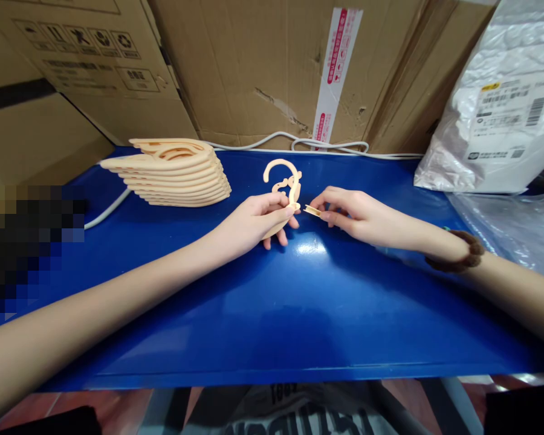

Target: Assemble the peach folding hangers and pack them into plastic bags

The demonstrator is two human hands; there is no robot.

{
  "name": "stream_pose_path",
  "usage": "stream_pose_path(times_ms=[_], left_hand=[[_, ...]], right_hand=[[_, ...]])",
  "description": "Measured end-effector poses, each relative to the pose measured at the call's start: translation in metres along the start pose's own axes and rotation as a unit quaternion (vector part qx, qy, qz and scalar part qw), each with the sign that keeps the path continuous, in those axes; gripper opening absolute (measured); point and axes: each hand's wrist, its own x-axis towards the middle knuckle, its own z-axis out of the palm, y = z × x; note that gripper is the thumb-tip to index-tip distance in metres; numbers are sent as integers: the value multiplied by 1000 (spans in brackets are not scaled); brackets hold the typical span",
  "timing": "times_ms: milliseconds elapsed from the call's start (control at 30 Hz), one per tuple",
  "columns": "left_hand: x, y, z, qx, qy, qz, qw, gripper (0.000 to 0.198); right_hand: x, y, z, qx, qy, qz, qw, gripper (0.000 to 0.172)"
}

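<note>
My left hand (267, 220) grips a cream plastic hanger piece with a hook (294, 181), the hook standing up and curling to the left above my fingers. Pinched in my right hand (340, 208) is a small cream plastic strip (312, 210), its free end pointing left at the hook's base with a narrow gap between them. Behind the hook lie a few more cream plastic parts (280, 185), partly hidden by it. Off to the left rests a neat stack of cream plastic hanger pieces (176, 175).
Everything sits on a blue tabletop (272, 320). Cardboard boxes (263, 66) stand along the back and left. A white cable (254, 145) runs along the rear edge. At the right are a white padded mailing bag (485, 121) and clear plastic wrap (512, 223).
</note>
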Motion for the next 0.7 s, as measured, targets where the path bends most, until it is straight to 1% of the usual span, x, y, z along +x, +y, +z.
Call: stream_pose_path(times_ms=[100, 167, 267, 333, 400, 467, 533, 600, 700], left_hand=[[0, 0, -1, -11, 11, -21, 1000, 19], [0, 1, -1, -19, 13, -27, 999, 22], [-2, 5, -1, -28, 25, -26, 999, 28], [-4, 9, -2, -32, 31, -34, 998, 29], [-5, 12, -2, -38, 33, -51, 997, 27], [-6, 14, -2, -47, 41, -64, 996, 25], [-7, 14, -2, -62, 47, -72, 994, 24], [-8, 14, -3, -83, 36, -81, 993, 25], [-10, 13, -4, -112, 8, -96, 989, 27]], right_hand=[[0, 0, 1, 3, -13, 3, 1000, 25], [-1, -2, 2, -9, -19, 6, 1000, 26], [-3, -6, 3, -64, -27, 3, 998, 29], [-5, -8, 4, -112, -33, 12, 993, 31], [-6, -10, 7, -138, -35, 31, 989, 34], [-7, -11, 9, -139, -24, 39, 989, 35], [-6, -11, 11, -123, -4, 35, 992, 31], [-6, -12, 12, -101, 11, 29, 994, 25], [-5, -14, 11, -77, 19, 23, 997, 27]])
